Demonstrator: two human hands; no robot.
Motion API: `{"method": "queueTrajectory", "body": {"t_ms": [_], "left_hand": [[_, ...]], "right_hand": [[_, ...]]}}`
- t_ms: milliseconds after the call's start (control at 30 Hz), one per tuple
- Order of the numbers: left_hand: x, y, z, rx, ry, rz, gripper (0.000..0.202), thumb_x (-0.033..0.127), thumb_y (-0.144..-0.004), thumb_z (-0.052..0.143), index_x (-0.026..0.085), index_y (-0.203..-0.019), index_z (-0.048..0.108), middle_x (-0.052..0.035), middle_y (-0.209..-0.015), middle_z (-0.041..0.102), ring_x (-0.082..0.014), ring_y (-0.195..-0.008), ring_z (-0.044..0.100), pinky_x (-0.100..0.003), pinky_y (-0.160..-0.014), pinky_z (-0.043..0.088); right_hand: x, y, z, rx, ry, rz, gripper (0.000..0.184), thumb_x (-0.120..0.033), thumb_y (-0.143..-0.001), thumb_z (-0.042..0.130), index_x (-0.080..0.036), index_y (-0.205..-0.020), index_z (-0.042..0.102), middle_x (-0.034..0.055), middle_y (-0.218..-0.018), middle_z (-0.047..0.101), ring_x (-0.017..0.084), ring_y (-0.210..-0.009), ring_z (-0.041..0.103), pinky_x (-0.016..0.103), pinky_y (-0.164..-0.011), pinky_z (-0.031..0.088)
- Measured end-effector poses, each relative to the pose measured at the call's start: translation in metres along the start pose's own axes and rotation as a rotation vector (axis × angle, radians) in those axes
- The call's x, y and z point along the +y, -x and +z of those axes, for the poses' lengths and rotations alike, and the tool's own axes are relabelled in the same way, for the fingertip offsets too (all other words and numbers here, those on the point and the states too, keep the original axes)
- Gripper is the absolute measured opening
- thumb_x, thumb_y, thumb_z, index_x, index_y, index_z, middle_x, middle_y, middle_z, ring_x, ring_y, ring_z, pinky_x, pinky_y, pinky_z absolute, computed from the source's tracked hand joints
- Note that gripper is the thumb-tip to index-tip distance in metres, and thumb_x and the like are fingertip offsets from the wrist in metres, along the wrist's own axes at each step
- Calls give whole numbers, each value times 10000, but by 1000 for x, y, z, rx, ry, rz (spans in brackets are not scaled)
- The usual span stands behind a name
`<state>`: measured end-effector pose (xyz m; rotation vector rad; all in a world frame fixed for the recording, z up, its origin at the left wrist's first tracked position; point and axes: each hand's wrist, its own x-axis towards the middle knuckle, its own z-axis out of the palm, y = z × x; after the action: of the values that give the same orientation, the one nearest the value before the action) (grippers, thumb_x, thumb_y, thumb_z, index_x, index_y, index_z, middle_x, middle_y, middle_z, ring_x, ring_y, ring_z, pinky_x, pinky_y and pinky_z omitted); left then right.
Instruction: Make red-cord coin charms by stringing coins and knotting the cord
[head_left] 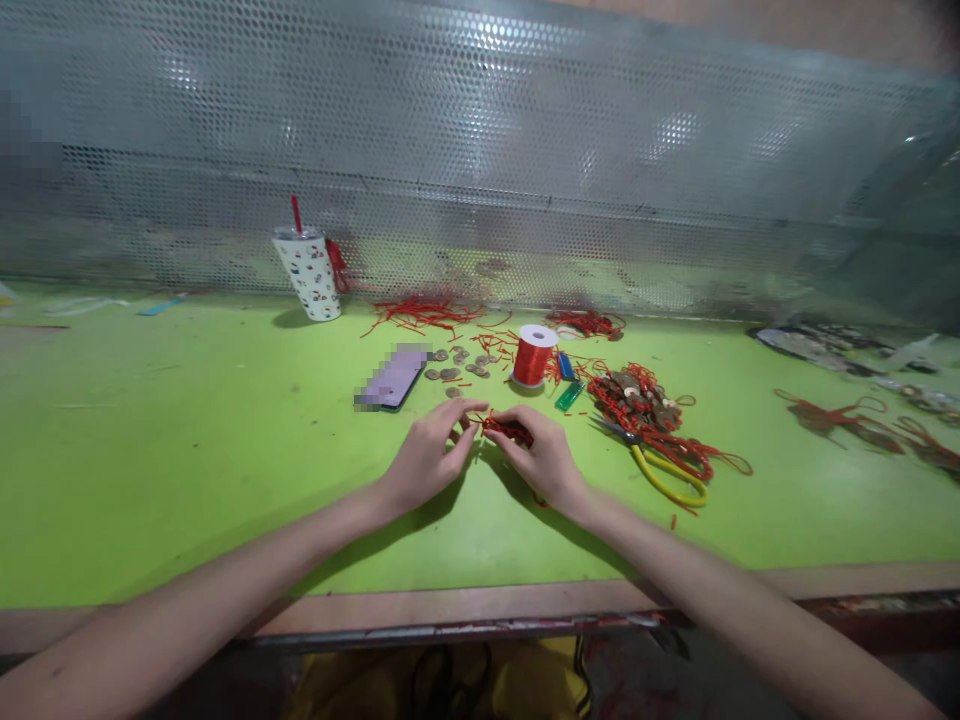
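Just above the green tabletop, my right hand point(541, 455) is closed on a knotted bundle of red cord point(511, 430), part of it hidden by my fingers. Facing it, my left hand point(431, 450) has thumb and fingertips curled near the cord's end; whether they pinch a strand is too small to tell. Beyond my hands lie several bronze-coloured coins point(450, 374) and a spool of red thread point(534, 358). To the right of my right hand, scissors with yellow handles point(667, 475) rest against a heap of coins tied with red cord point(634, 395).
A phone point(397, 378) lies left of the coins. A white patterned tumbler point(309, 275) with a red straw stands near the perforated metal panel point(480, 150). Green point(570, 396) and blue point(565, 366) lighter-like objects lie by the spool. Red cord pieces point(424, 313) are scattered behind.
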<state>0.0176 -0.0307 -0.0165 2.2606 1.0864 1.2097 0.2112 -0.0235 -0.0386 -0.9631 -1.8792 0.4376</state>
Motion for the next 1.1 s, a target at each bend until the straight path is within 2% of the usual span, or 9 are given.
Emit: {"method": "queueTrajectory", "body": {"t_ms": [67, 167, 333, 533, 833, 1100], "left_hand": [[-3, 1, 3, -81, 41, -54, 262, 212, -973, 508, 167, -1202, 625, -104, -1127, 726, -205, -937, 696, -324, -793, 574], [-6, 1, 5, -126, 74, -91, 241, 229, -974, 507, 161, -1169, 631, -104, -1112, 732, -222, -965, 706, -332, -800, 577], [-8, -2, 2, -128, 86, -82, 170, 224, -967, 524, 173, -1052, 661, -60, -994, 749, -201, -903, 713, -322, -827, 555], [-11, -2, 1, -117, 125, -134, 167, 276, -956, 550, 173, -993, 676, -64, -944, 757, -200, -844, 705, -317, -783, 536], [-9, -10, -3, -169, 433, -369, 267, 429, -879, 648, 164, -882, 674, -26, -750, 661, -132, -622, 567, -255, -578, 450], [-8, -12, -2, -234, 490, -482, 441, 587, -781, 724, 155, -867, 731, -13, -676, 617, -116, -575, 505, -226, -494, 357]], "right_hand": [[-1, 1, 0, -8, -6, -23, 95, -217, -911, 685, -180, -996, 704, 91, -944, 769, 219, -821, 717, 335, -749, 567], [-1, 1, -1, -8, 1, -50, 99, -203, -911, 685, -181, -1004, 708, 92, -950, 770, 220, -827, 718, 333, -750, 567], [-1, 0, -1, -11, 9, -58, 110, -205, -903, 705, -171, -1007, 712, 96, -945, 767, 222, -828, 715, 331, -753, 564], [-1, 0, -2, -27, 7, -62, 109, -212, -909, 699, -181, -1013, 714, 91, -952, 767, 221, -837, 714, 330, -763, 564], [-5, -1, -6, -51, 6, -98, 101, -220, -939, 670, -187, -1026, 708, 87, -956, 760, 208, -842, 696, 321, -764, 552], [-5, -1, -6, -69, -34, -105, 110, -236, -944, 657, -205, -1030, 719, 81, -953, 759, 208, -844, 706, 330, -775, 557]]}}
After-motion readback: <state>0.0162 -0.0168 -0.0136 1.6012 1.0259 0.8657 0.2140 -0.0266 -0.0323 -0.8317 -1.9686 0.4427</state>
